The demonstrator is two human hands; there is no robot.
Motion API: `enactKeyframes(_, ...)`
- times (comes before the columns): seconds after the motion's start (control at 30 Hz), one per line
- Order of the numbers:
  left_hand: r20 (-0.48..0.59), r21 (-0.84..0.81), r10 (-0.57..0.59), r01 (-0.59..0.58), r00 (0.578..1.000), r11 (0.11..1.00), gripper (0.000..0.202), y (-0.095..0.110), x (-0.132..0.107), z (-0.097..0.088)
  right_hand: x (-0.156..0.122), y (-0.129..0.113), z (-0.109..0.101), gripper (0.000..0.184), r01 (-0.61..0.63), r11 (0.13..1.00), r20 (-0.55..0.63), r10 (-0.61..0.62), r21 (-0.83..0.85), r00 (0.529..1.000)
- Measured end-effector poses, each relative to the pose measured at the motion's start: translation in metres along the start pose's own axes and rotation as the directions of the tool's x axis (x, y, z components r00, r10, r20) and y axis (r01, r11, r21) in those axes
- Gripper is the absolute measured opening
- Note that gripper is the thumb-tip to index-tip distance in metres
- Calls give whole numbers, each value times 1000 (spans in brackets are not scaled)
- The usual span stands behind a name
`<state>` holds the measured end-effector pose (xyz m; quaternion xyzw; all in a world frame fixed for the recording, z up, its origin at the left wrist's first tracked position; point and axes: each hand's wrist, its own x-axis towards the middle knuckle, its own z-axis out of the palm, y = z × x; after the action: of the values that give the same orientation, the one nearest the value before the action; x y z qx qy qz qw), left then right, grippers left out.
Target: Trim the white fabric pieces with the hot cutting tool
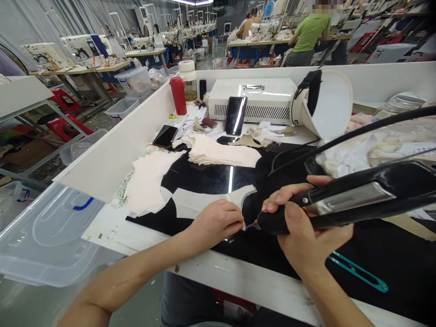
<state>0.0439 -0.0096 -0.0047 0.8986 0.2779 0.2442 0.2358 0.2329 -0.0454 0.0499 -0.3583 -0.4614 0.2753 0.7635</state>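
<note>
Beneath my left hand (218, 221) lies a thin white fabric piece (194, 202) on the glossy black work surface (214, 179). My left fingers are pinched together at its right end. My right hand (306, 231) is wrapped around a black hand tool (368, 195) with a silver strip along its side. The tool's thin tip points left, close to my left fingertips and the fabric edge; whether it touches is unclear. Behind are a stack of cream fabric pieces (221, 152) and another cream stack (145, 181) to the left. Teal thread snips (361, 272) lie by my right wrist.
A white vented box (252, 97) stands at the back, with a phone (236, 116) leaning on it. A red cup (178, 95) and a second phone (165, 136) are left of it. A black cable (340, 136) crosses the right side. Plastic bins (51, 227) stand left.
</note>
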Motion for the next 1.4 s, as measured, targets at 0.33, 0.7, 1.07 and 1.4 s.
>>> enactKeyframes(0.33, 13, 13, -16, 15, 1000, 1000, 15, 1, 0, -1, 2, 0, 2, 49, -7, 1000, -6, 7, 29, 1000)
enactKeyframes(0.7, 7, -11, -14, 14, 1000, 1000, 15, -1, 0, 0, -1, 0, 3, 47, 11, 1000, 15, -11, 20, 1000)
enactKeyframes(1.07, 15, 4, -24, 23, 1000, 1000, 15, -1, 0, 0, 2, -2, 3, 46, 5, 1000, -3, -5, 5, 1000)
enactKeyframes(1.4, -4, -25, -6, 6, 1000, 1000, 14, -3, -2, 2, -1, 3, 3, 43, -1, 1000, 12, 1, 3, 1000)
